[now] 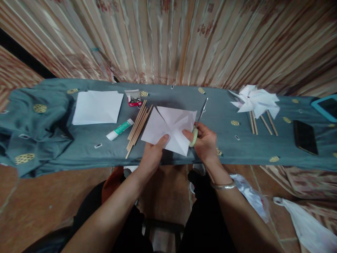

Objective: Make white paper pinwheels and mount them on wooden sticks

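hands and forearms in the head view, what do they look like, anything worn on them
The left hand and right hand are gloveless. The left forearm and right forearm show no sleeves in view. A shiny, silver-coloured bangle circles the right one near the hand; the left shows none.

Matt paper sheet [175,126], smooth wooden sticks [139,125]

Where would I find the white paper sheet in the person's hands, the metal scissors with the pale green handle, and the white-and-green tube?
White paper sheet [173,125]: head view, near its creased middle.
Pale-green-handled metal scissors [195,136]: head view, on the handle.
White-and-green tube [120,129]: head view, middle of its side.
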Tool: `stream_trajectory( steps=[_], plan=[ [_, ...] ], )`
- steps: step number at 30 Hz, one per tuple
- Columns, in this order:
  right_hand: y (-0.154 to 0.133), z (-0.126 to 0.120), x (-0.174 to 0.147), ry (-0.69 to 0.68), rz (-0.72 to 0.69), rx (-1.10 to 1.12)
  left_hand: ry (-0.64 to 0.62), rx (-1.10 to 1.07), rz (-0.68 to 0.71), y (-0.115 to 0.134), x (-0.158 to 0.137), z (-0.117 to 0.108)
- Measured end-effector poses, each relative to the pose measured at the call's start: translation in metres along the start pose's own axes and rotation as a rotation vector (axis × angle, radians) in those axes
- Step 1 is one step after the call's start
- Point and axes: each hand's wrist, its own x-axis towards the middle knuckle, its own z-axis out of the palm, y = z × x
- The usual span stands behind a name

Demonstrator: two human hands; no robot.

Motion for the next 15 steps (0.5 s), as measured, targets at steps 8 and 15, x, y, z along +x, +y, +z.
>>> stream_trajectory(
  steps=[8, 15],
  plan=[
    [-0.014, -0.009, -0.022, -0.312, 0.144, -0.061, 0.09, 0.179, 0.258, 0.014, 0.016, -0.018],
    [-0.014, -0.023, -0.044, -0.699, 0.372, -0.175, 0.151, 0.196, 0.332, 0.029, 0.024, -0.026]
  ],
)
